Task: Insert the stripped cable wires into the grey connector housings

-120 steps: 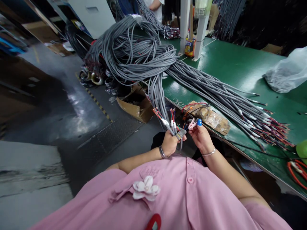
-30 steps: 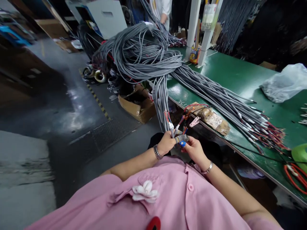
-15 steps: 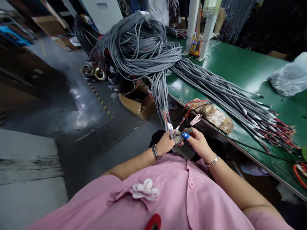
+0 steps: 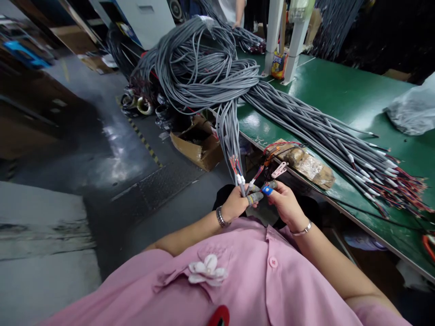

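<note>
Just off the table's front edge, my left hand (image 4: 235, 204) is closed around the ends of grey cables (image 4: 240, 182), which have white sleeves and thin coloured wires. A grey finger cover is on its thumb. Close beside it on the right, my right hand (image 4: 285, 203) pinches at the thin wire ends, with a blue cover on its thumb and a grey one on a finger. The wire tips between the fingers are too small to make out fully. Above the hands, a pink clip-like piece (image 4: 279, 170) sits by the table edge.
A large bundle of grey cables (image 4: 204, 81) hangs over the green table (image 4: 326, 86), its stripped ends fanned to the right. A taped block (image 4: 307, 166) lies at the edge. A cardboard box (image 4: 197, 147) stands on the floor. A co-worker's arm (image 4: 239, 11) shows at the back.
My right hand has moved slightly right, away from my left, which still holds the cables. A co-worker's hand has come into view at the back, by the cables.
</note>
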